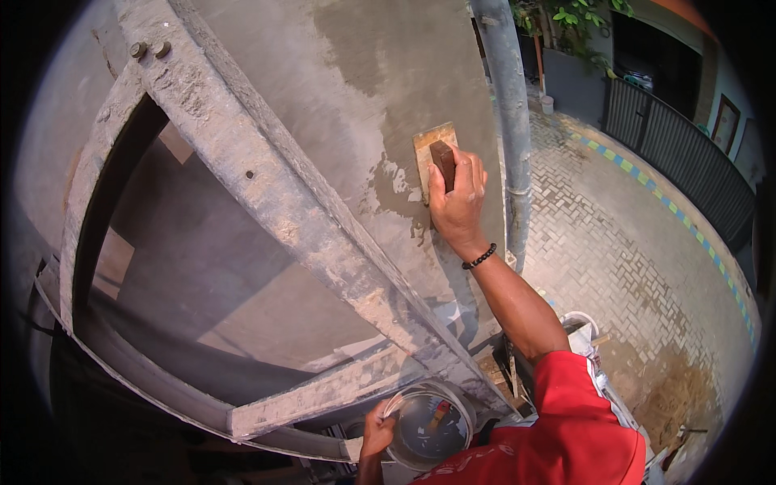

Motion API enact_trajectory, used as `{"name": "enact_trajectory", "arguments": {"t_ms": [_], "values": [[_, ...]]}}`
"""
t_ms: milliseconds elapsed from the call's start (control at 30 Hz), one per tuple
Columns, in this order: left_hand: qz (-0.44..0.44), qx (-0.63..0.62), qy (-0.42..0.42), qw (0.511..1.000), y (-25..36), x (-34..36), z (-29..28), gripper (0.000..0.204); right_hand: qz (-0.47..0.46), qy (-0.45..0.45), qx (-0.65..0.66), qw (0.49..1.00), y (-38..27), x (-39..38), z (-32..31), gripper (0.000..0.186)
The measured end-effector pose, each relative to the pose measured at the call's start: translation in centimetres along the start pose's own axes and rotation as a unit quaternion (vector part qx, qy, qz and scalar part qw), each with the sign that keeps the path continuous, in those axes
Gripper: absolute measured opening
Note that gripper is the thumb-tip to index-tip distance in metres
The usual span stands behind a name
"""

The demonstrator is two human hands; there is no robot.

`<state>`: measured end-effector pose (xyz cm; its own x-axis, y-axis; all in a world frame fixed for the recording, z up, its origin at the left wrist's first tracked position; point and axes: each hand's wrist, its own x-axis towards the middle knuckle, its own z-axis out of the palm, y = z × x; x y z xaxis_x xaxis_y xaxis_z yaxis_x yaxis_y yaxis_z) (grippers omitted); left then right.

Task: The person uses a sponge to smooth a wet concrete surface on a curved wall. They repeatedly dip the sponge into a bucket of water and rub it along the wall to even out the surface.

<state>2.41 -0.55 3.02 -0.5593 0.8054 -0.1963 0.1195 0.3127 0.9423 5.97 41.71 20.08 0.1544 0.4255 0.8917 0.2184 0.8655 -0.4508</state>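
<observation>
My right hand (pixel 459 194) is wrapped round the dark block handle of a plastering float (pixel 435 137). The float's flat, worn board lies against a grey plastered wall (pixel 347 97), where darker wet patches surround it. Lower down, my left hand (pixel 377 428) grips the rim of a clear round bucket (pixel 412 462). Water or thin grey liquid fills part of it. Inside the bucket rests a brush (pixel 440 415) with a red and yellowish part showing. A dark beaded bracelet (pixel 479 256) circles my right wrist.
A thick, plaster-smeared steel beam (pixel 267 194) crosses diagonally left of my right arm, with bolts at its top and a curved brace (pixel 81 210). A grey pipe (pixel 515 121) stands right of the wall. Far below are paving (pixel 598 242) and a dark gate (pixel 679 145).
</observation>
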Motion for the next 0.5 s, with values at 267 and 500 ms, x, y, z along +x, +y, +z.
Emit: {"name": "enact_trajectory", "arguments": {"t_ms": [267,500], "values": [[-0.027,-0.007,-0.002,1.000,0.1,-0.5,0.0,0.052,-0.012,-0.037,-0.017,0.999,1.8,-1.5,-0.6,0.060],[-0.004,0.006,-0.007,1.000,-0.3,0.1,-0.2,0.056,-0.081,-0.116,0.009,0.990,-0.8,-1.7,-1.2,0.042]]}}
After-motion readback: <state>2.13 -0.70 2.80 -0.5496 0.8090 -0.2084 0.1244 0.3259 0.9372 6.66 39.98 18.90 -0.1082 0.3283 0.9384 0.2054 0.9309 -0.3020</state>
